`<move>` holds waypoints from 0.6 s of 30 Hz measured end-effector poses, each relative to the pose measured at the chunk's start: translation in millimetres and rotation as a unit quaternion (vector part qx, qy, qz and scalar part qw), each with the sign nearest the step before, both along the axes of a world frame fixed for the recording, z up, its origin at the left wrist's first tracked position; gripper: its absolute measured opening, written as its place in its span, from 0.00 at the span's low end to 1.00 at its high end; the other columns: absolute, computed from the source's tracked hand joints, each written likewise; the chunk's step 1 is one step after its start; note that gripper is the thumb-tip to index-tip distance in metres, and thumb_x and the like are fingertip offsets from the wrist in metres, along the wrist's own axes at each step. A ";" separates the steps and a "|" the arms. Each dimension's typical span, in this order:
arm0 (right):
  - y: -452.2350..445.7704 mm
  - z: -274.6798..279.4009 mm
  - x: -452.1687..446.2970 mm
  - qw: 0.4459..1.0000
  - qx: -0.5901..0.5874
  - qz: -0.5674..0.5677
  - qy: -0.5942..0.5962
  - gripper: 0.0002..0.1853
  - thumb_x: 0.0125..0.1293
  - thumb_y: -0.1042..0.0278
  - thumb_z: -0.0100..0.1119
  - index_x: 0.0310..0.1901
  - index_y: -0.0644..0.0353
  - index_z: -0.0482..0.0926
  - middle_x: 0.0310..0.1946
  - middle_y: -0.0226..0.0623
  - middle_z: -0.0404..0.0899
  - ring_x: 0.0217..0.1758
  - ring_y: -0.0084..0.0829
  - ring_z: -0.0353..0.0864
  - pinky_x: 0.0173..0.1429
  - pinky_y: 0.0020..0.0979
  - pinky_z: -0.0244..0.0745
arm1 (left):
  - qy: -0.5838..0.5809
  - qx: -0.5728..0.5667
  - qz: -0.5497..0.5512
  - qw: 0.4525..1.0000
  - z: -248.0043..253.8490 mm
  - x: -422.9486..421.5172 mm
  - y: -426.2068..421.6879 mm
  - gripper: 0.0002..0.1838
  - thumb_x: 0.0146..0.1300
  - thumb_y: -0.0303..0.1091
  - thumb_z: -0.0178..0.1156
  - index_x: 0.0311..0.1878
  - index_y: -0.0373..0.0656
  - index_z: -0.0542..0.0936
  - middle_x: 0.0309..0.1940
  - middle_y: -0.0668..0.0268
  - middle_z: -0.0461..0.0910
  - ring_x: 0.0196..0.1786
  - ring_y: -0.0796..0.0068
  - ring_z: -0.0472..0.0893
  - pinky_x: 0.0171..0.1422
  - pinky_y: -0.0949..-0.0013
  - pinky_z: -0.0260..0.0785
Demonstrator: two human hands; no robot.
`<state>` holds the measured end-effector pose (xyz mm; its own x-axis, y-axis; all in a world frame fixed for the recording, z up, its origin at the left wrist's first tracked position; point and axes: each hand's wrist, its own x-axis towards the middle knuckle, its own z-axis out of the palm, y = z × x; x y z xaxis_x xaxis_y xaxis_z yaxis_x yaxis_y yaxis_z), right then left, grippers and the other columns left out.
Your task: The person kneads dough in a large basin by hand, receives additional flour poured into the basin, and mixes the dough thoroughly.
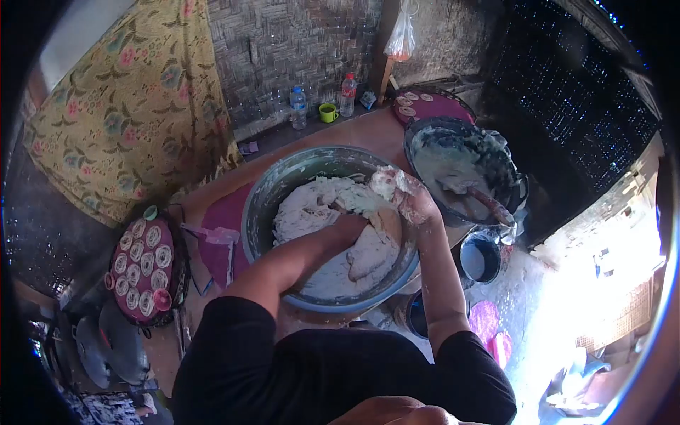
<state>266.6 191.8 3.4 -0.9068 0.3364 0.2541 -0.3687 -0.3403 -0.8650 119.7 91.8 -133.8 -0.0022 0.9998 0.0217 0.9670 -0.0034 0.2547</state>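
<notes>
A large round basin [256,258] in front of me holds a mass of pale, sticky dough [312,202]. My left hand [352,228] reaches into the middle of it, and its fingers are hidden in the dough. Over the basin's right rim, my right hand [416,203] is raised with curled fingers thickly coated in dough, and a wet clump sits at them. A smooth tan patch shows in the mass between the two hands; I cannot make out what it is.
Right of the basin stands a wide pan [425,134] of batter with a wooden-handled tool [492,205]. Trays of coiled dough rounds lie left [134,251] and back right [443,106]. Bottles [298,110] and a green cup [328,113] line the wall. A dark bucket [480,257] stands lower right.
</notes>
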 end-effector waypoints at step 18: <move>-7.0 -47.6 6.7 0.907 -0.172 -0.158 -0.350 0.21 0.65 0.53 0.42 0.51 0.61 0.68 0.44 0.39 0.73 0.48 0.32 0.72 0.48 0.36 0.70 | -0.035 -0.039 -0.002 0.999 161.2 -105.7 -86.0 0.39 0.56 0.51 0.55 0.66 0.46 0.52 0.63 0.54 0.56 0.64 0.58 0.59 0.67 0.63 0.51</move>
<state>273.4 184.7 -44.2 -0.6501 0.5574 -0.5164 0.1049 -0.6073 -0.7875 14.0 5.7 27.4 0.0032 0.9984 -0.0572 0.9471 0.0154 0.3204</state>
